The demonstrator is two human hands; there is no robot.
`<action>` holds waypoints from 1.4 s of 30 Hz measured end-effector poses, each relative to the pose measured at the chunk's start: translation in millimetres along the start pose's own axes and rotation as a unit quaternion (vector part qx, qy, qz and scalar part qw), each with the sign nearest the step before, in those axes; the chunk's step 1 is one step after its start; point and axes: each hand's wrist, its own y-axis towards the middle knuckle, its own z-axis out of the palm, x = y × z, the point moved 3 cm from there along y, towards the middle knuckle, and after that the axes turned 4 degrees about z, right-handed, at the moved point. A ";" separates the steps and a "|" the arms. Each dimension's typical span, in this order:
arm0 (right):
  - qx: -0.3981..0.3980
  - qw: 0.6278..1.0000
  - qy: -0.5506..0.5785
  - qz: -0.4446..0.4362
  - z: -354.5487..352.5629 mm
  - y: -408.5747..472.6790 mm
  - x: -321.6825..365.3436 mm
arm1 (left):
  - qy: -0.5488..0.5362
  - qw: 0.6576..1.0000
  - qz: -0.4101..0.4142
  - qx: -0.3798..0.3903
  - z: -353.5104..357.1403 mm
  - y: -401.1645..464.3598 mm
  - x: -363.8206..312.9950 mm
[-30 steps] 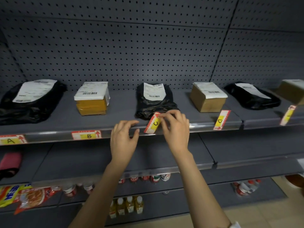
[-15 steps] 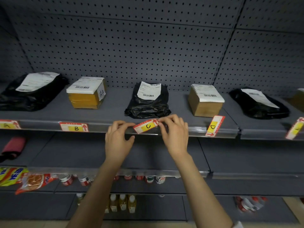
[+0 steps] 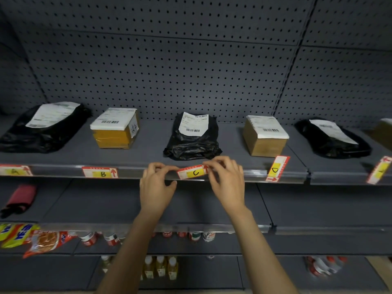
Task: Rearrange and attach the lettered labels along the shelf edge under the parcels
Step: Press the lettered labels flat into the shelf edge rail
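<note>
— Red-and-yellow paper: is that the label C (image 3: 193,172) we hold?

— Yes. We pinch it at both ends against the clear rail of the shelf edge (image 3: 250,174), almost level, its right end a touch higher. Our left hand (image 3: 157,187) grips the left end with fingertips and thumb closed on it; our right hand (image 3: 228,183) does the same on the right end.

— What sits above it?

— A black plastic parcel (image 3: 192,143) with a white shipping slip, straight behind the label.

— And the neighbours?

— To our left, label B (image 3: 100,172) lies flat in the rail below a yellow taped box (image 3: 115,129), and label A (image 3: 14,170) lies flat farther left below another black bag (image 3: 42,129). To our right, label D (image 3: 276,169) hangs turned on end, just in front of a brown carton (image 3: 265,135). Another label (image 3: 379,169) tilts at the far right; we cannot read its letter.
</note>
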 end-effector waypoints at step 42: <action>-0.111 0.956 0.049 0.269 -71.4 -11.5 -134.4 | -0.152 0.983 0.106 -0.017 89.1 -6.4 -114.9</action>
